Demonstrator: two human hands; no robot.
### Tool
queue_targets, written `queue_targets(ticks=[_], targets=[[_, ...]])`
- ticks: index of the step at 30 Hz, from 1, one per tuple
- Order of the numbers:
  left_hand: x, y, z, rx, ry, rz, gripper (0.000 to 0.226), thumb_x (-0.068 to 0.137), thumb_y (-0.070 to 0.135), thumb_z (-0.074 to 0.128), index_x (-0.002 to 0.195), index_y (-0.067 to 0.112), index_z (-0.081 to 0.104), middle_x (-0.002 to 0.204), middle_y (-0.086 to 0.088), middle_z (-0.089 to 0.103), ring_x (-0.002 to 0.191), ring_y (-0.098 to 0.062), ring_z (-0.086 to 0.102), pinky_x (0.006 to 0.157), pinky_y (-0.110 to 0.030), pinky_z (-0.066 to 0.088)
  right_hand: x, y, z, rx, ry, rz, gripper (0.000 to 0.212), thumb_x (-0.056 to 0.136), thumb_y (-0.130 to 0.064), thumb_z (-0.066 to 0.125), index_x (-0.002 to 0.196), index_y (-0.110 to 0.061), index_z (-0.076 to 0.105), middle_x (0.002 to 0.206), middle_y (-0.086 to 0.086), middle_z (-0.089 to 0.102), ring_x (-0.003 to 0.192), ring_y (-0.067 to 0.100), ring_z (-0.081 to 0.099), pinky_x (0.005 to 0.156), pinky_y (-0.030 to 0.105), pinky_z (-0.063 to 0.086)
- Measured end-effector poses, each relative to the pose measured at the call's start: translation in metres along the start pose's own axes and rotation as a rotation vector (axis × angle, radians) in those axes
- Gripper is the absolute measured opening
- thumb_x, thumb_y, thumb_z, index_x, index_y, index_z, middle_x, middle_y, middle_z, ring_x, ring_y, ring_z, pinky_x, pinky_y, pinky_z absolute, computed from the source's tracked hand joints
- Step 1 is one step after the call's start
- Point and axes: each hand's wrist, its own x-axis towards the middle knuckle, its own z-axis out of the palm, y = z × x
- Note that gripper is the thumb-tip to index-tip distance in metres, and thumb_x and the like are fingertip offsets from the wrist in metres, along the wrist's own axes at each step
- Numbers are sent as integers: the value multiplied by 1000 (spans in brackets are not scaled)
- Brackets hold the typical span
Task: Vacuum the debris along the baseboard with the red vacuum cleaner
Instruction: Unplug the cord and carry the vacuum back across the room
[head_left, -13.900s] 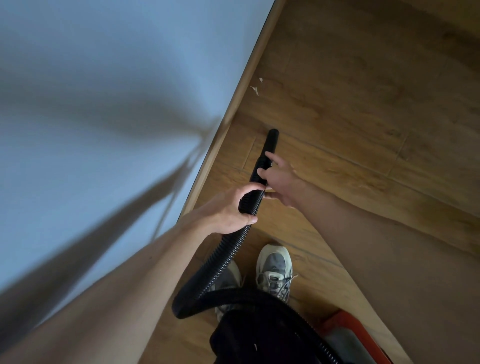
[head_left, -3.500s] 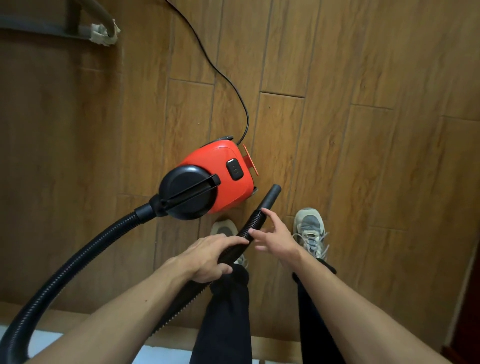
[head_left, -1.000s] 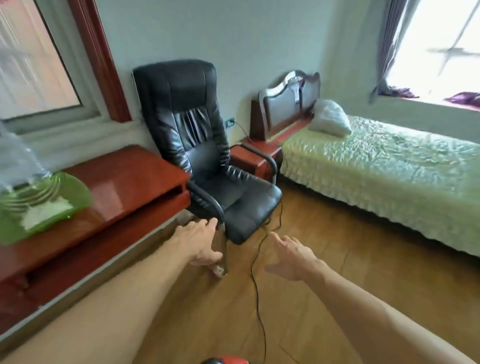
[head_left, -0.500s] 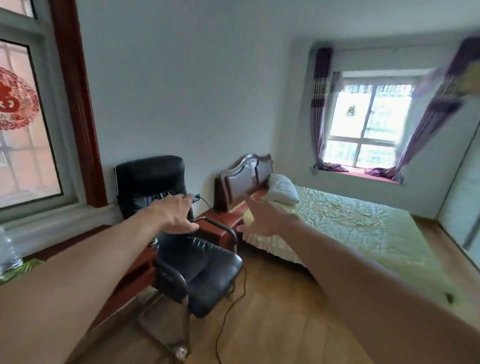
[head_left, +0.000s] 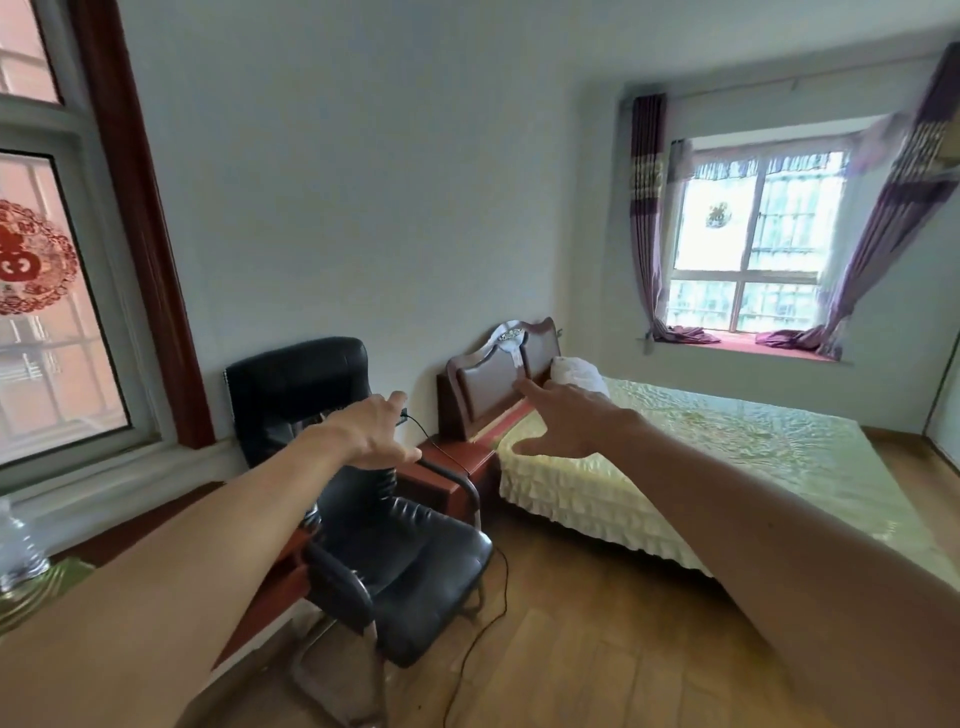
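Note:
The red vacuum cleaner, its hose and the debris are out of view. Only its black power cord (head_left: 485, 618) shows, trailing over the wooden floor under the chair and up to the wall behind it. My left hand (head_left: 373, 434) is stretched out in front of me over the chair, fingers relaxed, holding nothing. My right hand (head_left: 563, 421) is held out level with it towards the bed, fingers spread and empty. The baseboard is hidden behind the furniture.
A black leather office chair (head_left: 363, 519) stands straight ahead, beside a red-brown desk (head_left: 270, 587) on the left. A bedside cabinet (head_left: 449, 465) and a bed (head_left: 701, 467) with a pale green cover fill the right. Open wooden floor (head_left: 597, 649) lies between chair and bed.
My head has stayed raised on the room; since half a second ago the view shifted slightly and both empty hands stay outstretched. Earlier they held the vacuum hose, which they have let go.

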Motion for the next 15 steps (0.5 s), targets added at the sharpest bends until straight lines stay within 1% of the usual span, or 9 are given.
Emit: queue_targets(ticks=[3,5,7,10,12,15], targets=[[32,39,6,36,2,10,89,83,54,64,152,17,21,144,-10,43,126,-30,50,102,-45,46,2,49,6,-53,1,-35,92,88,-61,60,158,-26,10,141,13,48,127,35,51,97,44,45],[54,66,11,19,-19,16,89,83,54,64,152,17,21,147,-11,41,129,-31,49,104,-47,44,2,85,9,-61,-9,-36,90,89,-60,59,158,-26,13,142,11,47,128,34,50,95,44,45],[72,93,16,-6,-39,30,90,85,52,64,154,16,18,151,-11,38,133,-30,46,108,-45,42,-1,119,10,-81,-19,-33,87,90,-60,59,157,-27,15,142,9,48,128,32,50,97,45,44],[95,134,23,-16,-48,51,93,88,49,63,156,14,10,156,-10,34,139,-27,40,111,-41,37,-7,167,10,-97,-10,-2,86,91,-60,57,158,-26,16,136,10,55,127,31,51,101,40,39],[107,157,25,-7,-59,73,94,88,49,62,157,15,7,155,-10,35,138,-28,41,111,-41,38,-14,192,11,-55,-22,28,86,91,-60,59,158,-28,16,134,11,55,126,32,52,99,41,42],[127,181,30,-17,-79,93,92,87,51,61,156,19,8,156,-10,32,138,-28,40,112,-44,38,-19,223,14,2,-27,61,84,90,-59,61,156,-31,18,140,8,49,125,31,51,94,43,47]])
